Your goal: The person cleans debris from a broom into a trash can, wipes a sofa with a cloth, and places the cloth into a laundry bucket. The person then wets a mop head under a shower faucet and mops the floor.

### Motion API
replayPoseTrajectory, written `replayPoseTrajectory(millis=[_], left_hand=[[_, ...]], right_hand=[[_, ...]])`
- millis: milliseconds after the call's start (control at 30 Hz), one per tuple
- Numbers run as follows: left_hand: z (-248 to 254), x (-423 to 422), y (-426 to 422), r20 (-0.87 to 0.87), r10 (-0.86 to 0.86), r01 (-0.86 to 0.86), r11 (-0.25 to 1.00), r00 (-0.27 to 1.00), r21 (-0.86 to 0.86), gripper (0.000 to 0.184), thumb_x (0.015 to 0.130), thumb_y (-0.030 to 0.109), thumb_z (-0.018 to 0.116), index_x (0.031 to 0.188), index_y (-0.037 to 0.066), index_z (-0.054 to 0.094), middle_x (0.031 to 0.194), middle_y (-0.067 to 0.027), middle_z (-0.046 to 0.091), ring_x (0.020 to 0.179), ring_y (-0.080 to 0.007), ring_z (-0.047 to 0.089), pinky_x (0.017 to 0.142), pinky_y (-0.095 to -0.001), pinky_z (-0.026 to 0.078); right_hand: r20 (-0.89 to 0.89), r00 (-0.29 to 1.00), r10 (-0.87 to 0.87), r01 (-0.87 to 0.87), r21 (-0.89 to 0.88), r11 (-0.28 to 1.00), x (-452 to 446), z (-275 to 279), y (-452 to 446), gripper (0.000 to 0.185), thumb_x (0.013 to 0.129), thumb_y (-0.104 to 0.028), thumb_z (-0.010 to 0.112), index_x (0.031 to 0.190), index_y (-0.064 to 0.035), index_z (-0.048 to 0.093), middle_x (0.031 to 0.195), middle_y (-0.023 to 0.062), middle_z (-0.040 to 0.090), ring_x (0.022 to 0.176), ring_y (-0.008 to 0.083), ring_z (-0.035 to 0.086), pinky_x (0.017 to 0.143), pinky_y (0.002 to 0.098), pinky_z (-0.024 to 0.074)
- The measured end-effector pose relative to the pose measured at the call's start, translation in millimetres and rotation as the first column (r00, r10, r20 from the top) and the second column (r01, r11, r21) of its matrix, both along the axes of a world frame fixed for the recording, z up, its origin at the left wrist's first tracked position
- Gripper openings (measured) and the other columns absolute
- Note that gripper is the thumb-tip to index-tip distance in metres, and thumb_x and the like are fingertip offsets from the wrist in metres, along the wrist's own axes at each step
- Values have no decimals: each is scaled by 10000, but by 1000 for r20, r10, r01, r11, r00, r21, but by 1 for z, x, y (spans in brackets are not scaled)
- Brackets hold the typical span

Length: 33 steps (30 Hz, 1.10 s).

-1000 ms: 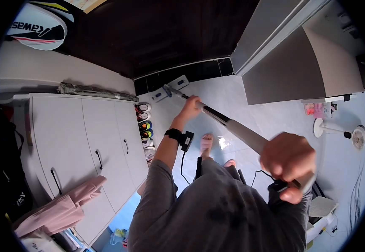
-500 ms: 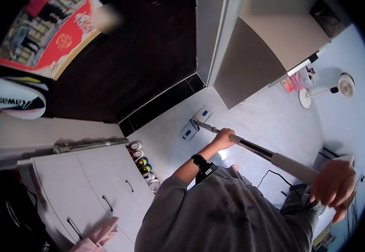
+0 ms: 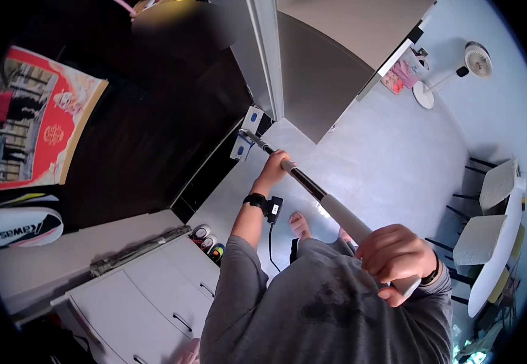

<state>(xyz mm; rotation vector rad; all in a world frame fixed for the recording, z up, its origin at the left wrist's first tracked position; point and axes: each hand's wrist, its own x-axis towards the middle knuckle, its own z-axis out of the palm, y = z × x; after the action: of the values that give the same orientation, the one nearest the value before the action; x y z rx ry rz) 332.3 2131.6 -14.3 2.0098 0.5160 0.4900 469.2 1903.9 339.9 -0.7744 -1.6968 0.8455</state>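
A long mop pole (image 3: pixel 321 195) runs diagonally from my body toward the dark door. My left hand (image 3: pixel 272 170) is wrapped round the thin metal part of the pole, nearer the mop head. Around the thick grey end of the handle, my right hand (image 3: pixel 397 258) is closed, close to my shirt. The flat white mop head (image 3: pixel 246 133) with blue parts lies at the foot of the door, by the black threshold and the door frame. A black strap with a small cabled device is on my left wrist.
A white shoe cabinet (image 3: pixel 148 297) stands lower left, with shoes (image 3: pixel 206 236) beside it. The grey cabinet (image 3: pixel 324 79) is ahead on the right. A white fan (image 3: pixel 424 94) and bags stand beyond it. Chairs (image 3: pixel 482 239) and a table are at the right.
The view has turned to the right. The mop head has gone from the floor to the corner by the door frame. Both hands have kept hold of the pole.
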Motion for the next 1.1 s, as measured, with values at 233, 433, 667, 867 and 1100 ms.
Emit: replayPoseTrajectory(millis=[233,433,667,867,1100], left_hand=[[2,-7,15,-173,-173,179,984,970,23,227,738,139,672,662,23,492,724,-141,545,752,-318,520,666,-376,421],[-8,-7,27,-274,-191,212,976,942,49,259,735,143,685,655,31,466,722,-129,520,740,-308,503,659,-374,411],[0,-10,24,-51,-73,72,997,996,-19,249,714,84,688,656,24,454,686,-137,498,689,-330,483,617,-379,395],[-26,16,44,-120,-108,97,991,987,-89,278,714,124,691,637,18,447,674,-146,493,666,-330,478,604,-383,390],[-37,32,-5,-135,-288,295,955,948,37,290,690,164,702,586,34,464,610,-164,530,593,-365,498,538,-423,392]], right_hand=[[-176,977,-121,124,9,992,-14,-27,-15,186,726,-137,594,600,-58,481,574,62,523,543,222,572,610,372,544],[-180,954,-240,247,19,969,-10,-51,-16,170,778,-159,588,691,-65,476,602,72,524,554,229,575,579,376,537],[-160,986,-46,64,105,992,-18,-37,8,235,785,-110,567,588,-73,444,591,68,493,524,229,559,535,341,513],[-210,955,-209,229,75,970,1,-44,27,239,761,-132,571,584,-77,419,540,65,482,469,225,542,503,357,499],[-298,881,-369,364,-72,928,14,-20,-23,301,784,-210,577,582,-70,403,530,55,459,447,242,508,444,354,444]])
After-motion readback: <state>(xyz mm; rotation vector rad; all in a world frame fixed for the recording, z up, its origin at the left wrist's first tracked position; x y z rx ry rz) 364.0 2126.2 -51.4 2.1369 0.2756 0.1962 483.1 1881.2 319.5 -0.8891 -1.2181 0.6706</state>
